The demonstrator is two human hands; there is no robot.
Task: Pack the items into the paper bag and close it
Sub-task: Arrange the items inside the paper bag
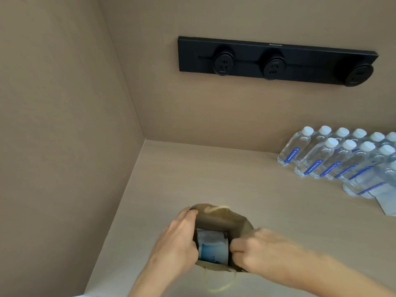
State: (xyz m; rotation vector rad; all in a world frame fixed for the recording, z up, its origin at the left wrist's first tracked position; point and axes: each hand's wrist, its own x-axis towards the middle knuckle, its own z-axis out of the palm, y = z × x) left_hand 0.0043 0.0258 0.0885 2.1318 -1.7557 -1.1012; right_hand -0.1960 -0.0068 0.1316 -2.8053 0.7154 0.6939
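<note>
A brown paper bag (pixel 222 219) is standing on the pale wood-look worktop (pixel 214 179) at about 6 o'clock in the view, its mouth gaping upward. Inside it, soft white and blue packets (pixel 212 247) are showing; what they are I cannot tell. The left hand (pixel 177 239) is pressing flat against the bag's 9 o'clock side, fingers together and curled over the rim. The right hand (pixel 257 249) is pinching the bag's rim at its 3 o'clock side, thumb and fingertips pressed together on the paper. A pale cord handle (pixel 218 286) is hanging off the near edge. Toward 3 o'clock, well apart from the bag, clear plastic water bottles with white caps and blue labels (pixel 334 159) are standing in rows. On the beige wall at 1 o'clock, a black socket rail (pixel 276 61) is carrying 3 round outlets.
</note>
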